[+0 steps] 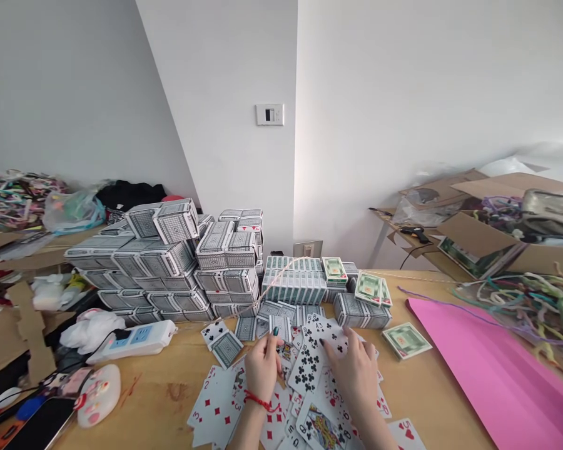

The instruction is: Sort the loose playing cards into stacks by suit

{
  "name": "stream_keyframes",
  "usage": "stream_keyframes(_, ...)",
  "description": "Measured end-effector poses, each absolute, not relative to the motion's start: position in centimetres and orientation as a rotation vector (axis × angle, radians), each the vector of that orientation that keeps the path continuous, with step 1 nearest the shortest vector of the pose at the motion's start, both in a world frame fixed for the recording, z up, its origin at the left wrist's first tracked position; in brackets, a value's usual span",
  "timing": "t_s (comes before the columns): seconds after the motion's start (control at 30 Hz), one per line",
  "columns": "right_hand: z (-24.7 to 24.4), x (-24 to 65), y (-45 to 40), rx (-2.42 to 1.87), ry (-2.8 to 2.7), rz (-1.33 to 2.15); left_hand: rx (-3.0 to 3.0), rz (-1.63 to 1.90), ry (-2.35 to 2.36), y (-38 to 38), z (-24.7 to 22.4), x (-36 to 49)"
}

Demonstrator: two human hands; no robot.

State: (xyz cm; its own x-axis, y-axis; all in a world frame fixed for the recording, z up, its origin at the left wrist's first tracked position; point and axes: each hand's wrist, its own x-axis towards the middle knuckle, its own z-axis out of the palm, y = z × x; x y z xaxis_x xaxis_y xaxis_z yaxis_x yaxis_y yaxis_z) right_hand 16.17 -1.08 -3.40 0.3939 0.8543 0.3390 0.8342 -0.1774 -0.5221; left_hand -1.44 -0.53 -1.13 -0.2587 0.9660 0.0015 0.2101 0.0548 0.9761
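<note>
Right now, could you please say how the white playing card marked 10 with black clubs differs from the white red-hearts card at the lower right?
The clubs card carries black marks, the hearts card red ones. The clubs card lies between the left hand and right hand; the hearts card lies farther right, cut off by the picture's bottom edge. Both lie face up.
</note>
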Motion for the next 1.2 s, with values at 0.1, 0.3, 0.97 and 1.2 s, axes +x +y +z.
stream_keyframes(0.1,-3.8,15.9,-1.0,-2.029,-1.473,0.067,1.223,1.249,1.580,-0.4,-1.2,-1.8)
stream_keyframes(0.3,-4.2,15.9,-0.7,-1.985,-1.365,0.218,1.364,1.216,1.525,-0.5,-1.6,-1.8)
stream_keyframes(0.97,-3.0,14.9,-1.2,-1.479,-0.986,1.010,1.499,1.084,1.410,-0.7,-1.6,-0.7)
stream_keyframes(1.2,-2.9,14.1,-1.7,-1.321,-1.071,1.313,1.330,1.148,1.369,-0.4,-1.0,-0.9)
